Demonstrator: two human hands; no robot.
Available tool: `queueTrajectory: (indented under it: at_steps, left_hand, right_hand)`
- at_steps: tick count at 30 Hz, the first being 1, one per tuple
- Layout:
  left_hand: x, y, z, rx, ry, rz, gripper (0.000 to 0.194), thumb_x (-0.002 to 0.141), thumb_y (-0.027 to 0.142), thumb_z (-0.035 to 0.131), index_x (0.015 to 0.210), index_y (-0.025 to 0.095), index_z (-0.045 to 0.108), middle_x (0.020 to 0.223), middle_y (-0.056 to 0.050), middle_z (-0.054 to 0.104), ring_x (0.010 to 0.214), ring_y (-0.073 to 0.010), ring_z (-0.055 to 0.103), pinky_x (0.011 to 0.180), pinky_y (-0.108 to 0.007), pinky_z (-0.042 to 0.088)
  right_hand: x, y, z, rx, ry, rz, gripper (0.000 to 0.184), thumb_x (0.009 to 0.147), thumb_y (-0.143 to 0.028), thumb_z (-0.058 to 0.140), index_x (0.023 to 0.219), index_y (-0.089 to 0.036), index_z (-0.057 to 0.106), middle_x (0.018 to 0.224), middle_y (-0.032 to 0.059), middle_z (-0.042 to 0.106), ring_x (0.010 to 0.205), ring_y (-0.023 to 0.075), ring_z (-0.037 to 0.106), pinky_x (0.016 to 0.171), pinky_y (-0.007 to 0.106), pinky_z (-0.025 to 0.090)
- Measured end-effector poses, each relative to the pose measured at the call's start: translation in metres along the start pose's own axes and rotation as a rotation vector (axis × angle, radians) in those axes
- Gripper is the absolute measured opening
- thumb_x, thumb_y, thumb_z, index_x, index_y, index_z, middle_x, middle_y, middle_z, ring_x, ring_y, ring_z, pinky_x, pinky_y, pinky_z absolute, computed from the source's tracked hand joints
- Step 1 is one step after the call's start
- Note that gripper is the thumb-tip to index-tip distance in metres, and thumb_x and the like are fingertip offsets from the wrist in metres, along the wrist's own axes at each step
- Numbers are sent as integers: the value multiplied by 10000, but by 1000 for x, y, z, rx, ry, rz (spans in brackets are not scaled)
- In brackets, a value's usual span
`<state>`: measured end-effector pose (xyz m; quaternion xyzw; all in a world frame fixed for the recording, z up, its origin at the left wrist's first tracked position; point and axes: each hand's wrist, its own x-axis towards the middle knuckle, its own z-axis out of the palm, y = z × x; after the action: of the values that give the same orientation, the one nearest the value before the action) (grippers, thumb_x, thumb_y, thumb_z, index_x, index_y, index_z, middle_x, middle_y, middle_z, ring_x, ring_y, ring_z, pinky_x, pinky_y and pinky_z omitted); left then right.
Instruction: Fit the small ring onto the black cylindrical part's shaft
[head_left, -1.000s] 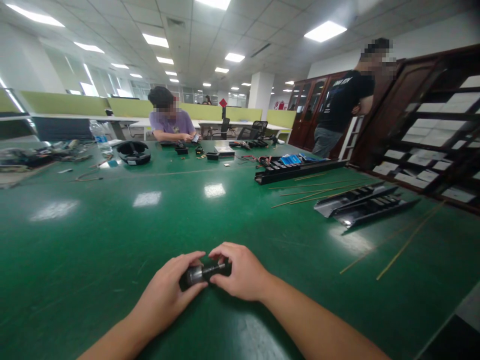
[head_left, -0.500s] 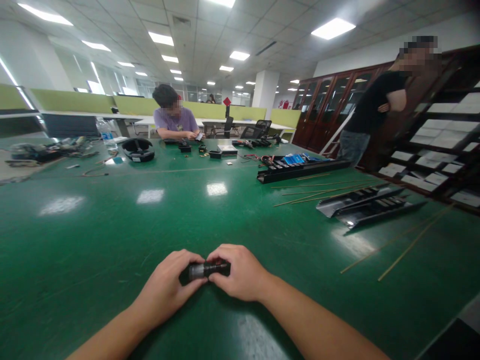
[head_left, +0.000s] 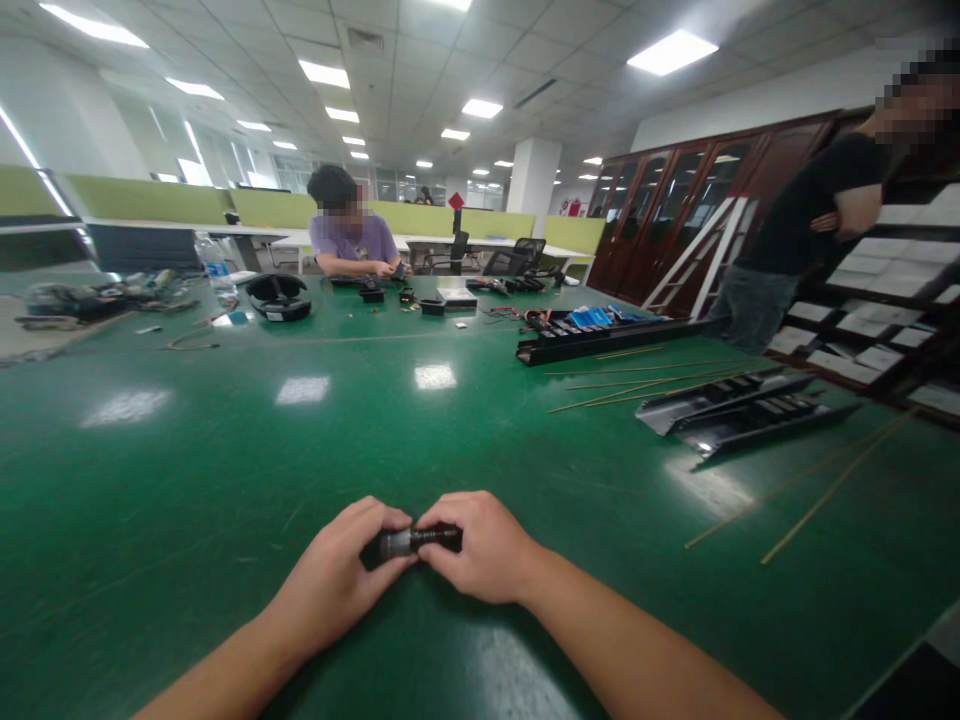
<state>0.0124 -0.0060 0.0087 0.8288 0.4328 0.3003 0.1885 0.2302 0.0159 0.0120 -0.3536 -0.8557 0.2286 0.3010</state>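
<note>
Your left hand (head_left: 341, 580) and right hand (head_left: 480, 545) meet low on the green table (head_left: 225, 450), both pinching one small dark metal cylinder (head_left: 416, 541) that lies crosswise between your fingertips, just above the tabletop. It may be a small motor, though your fingers hide much of it. Thin wooden sticks (head_left: 637, 385) and black trays (head_left: 742, 415) lie well apart, to your right.

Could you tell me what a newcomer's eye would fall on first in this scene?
Both hands, left hand and right hand, meet low in the middle, gripping a small dark metal cylinder over the glossy green table. To the right lie long black trays and thin sticks.
</note>
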Motion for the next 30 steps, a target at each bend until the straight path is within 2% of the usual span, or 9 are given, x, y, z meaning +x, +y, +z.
queueTrajectory:
  at_steps: [30]
  left_hand:
    - [1, -3, 0, 52, 31, 47, 141, 888, 260, 622, 1017, 218, 584, 999, -55, 636, 943, -195, 608, 830, -329, 495]
  right_hand:
    - [1, 1, -2, -25, 1, -9, 159, 796, -271, 661, 933, -210, 716, 849, 23, 715, 784, 169, 649, 728, 265, 464]
